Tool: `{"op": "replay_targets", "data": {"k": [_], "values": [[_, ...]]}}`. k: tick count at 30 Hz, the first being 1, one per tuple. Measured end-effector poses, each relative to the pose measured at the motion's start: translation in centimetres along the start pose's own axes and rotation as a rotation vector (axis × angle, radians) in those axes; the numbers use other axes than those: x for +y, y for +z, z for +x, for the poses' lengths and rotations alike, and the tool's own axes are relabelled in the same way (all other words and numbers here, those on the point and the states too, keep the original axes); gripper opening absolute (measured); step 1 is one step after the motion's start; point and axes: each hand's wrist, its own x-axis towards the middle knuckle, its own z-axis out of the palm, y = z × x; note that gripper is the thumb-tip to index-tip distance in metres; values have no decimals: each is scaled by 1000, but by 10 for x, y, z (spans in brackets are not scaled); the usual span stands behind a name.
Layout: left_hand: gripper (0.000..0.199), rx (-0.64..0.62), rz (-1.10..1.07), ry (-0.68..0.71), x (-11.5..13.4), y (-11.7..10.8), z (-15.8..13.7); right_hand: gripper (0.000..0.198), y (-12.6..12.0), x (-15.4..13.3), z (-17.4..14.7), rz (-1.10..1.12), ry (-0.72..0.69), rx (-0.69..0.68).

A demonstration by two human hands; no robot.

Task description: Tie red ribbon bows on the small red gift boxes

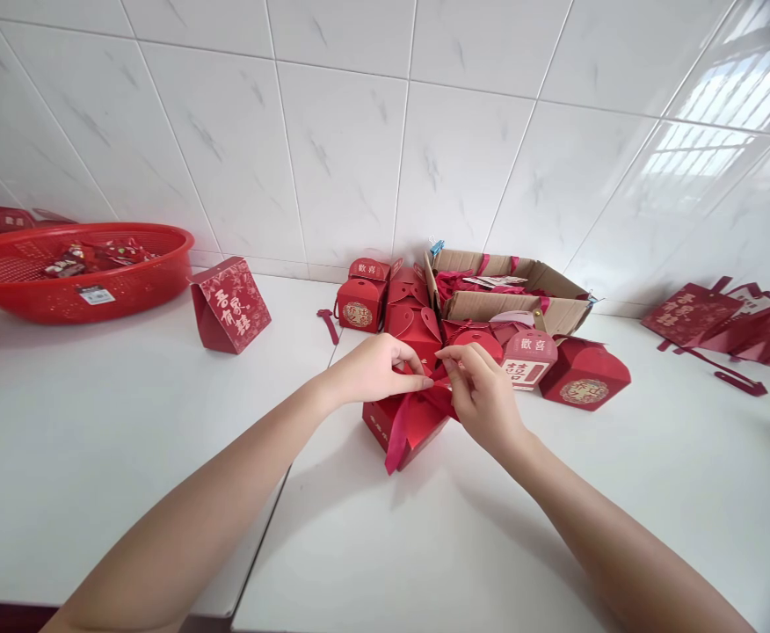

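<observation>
A small red gift box stands on the white table in front of me, with a dark pink ribbon over its top and one tail hanging down its front. My left hand pinches the ribbon between thumb and fingers just above the box. Close beside it on the right, my right hand also pinches the ribbon, with the fingertips of both hands nearly meeting. The fingers partly cover the ribbon's middle, so I cannot tell whether it is knotted there.
Several finished-looking red boxes cluster behind my hands. An open cardboard carton with ribbons stands against the tiled wall. At left are a red plastic basket of wrapped sweets and a red box. Flat red boxes lie at right.
</observation>
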Motion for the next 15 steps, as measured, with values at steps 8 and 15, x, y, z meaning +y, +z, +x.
{"op": "replay_targets", "data": {"k": [8, 15], "values": [[23, -56, -30, 6, -2, -3, 0, 15, -6, 4, 5, -43, 14, 5], [27, -82, 12, 4, -2, -4, 0, 16, -11, 5, 9, 42, 151, -89]]}}
